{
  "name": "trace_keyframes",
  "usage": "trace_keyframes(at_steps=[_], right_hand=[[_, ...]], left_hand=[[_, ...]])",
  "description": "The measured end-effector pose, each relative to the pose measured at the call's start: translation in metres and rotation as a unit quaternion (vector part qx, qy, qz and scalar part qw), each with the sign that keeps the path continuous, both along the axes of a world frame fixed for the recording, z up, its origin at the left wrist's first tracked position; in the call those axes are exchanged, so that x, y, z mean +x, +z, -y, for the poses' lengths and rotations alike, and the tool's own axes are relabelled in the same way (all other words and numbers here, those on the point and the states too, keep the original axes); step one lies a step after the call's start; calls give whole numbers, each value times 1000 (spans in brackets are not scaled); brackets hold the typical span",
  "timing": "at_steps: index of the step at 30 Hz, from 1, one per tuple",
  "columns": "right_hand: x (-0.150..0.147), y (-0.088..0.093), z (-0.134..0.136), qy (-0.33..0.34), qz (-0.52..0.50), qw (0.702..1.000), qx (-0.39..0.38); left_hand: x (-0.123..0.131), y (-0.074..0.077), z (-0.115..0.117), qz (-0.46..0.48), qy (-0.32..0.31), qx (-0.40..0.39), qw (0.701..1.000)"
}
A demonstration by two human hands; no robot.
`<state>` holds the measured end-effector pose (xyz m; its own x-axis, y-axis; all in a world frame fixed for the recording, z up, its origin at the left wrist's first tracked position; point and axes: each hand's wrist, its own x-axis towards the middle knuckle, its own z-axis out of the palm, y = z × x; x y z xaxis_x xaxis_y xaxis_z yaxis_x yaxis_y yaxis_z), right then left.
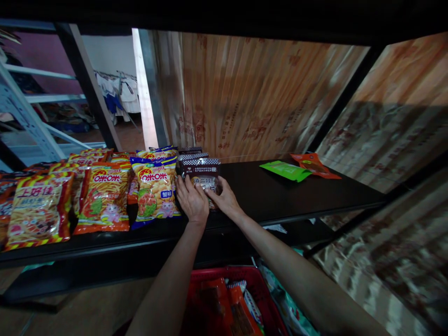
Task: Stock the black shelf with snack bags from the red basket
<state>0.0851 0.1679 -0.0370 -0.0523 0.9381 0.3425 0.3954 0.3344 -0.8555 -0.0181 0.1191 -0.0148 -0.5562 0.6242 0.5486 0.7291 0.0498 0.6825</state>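
Both my hands rest on a dark brown snack packet that stands at the front of a row of like packets on a black shelf. My left hand lies over its lower left part, fingers pressed together against it. My right hand grips its lower right edge. Just left of the packet stands a blue and yellow chip bag.
Rows of orange and red chip bags fill the shelf's left side. A green packet and an orange packet lie flat at the shelf's back right. Below me a red basket holds more snacks. Plastic-covered wood panels form the back wall.
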Motion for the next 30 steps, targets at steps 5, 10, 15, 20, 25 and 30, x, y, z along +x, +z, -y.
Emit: trace_keyframes(at_steps=[5,10,15,20,25,30], right_hand=[[2,-4,0,15,-16,1000,-9],[7,-2,2,15,-47,999,-17],[16,12,22,-16,-115,993,12],[39,7,82,-53,-151,981,105],[72,-48,161,-68,-57,992,87],[91,-94,209,-76,30,997,15]], left_hand=[[3,-4,7,-28,-12,0,1000],[6,-4,13,-34,-36,28,998],[25,-2,54,-74,-115,75,988],[55,-45,135,-85,-249,89,961],[67,-110,189,-7,-256,-40,966],[65,-131,206,123,-229,-159,952]])
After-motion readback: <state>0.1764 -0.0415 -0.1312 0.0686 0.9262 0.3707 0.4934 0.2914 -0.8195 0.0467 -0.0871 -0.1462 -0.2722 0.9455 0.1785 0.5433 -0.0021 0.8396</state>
